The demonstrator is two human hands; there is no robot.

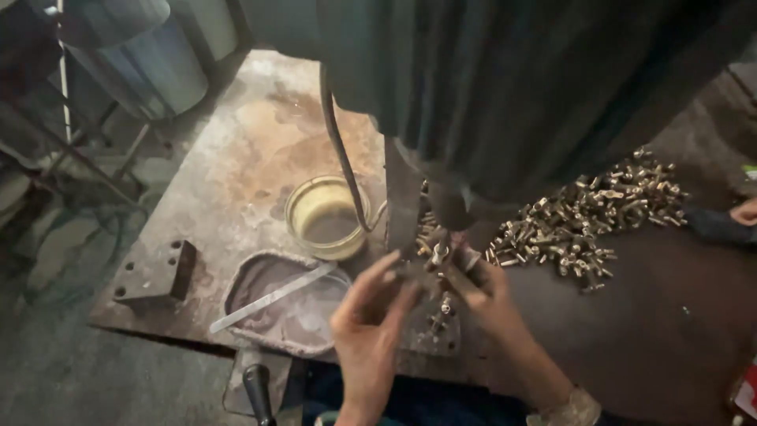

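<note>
Both hands pinch at small metal work under the spindle of a drill press (441, 201). The left hand (367, 327) has its fingertips closed toward a small brass-coloured fitting (438, 254) on the machine's work plate; the right hand (489, 296) closes its grip beside the same piece, though motion blur keeps me from telling exactly which fingers hold it. By my reading the step in hand is seating the piece under the tool, which asks for it to sit square and for fingers to stay clear of the spindle. The fitting looks short, shiny and yellowish, like those in the heap of fittings (587, 217) on the dark surface to the right. Left of the hands stand a round glass dish (327, 217) of murky liquid and a shallow metal tray (288, 304) with a flat metal strip (272, 297) across it. Farther left lies a drilled steel block (158, 276).
</note>
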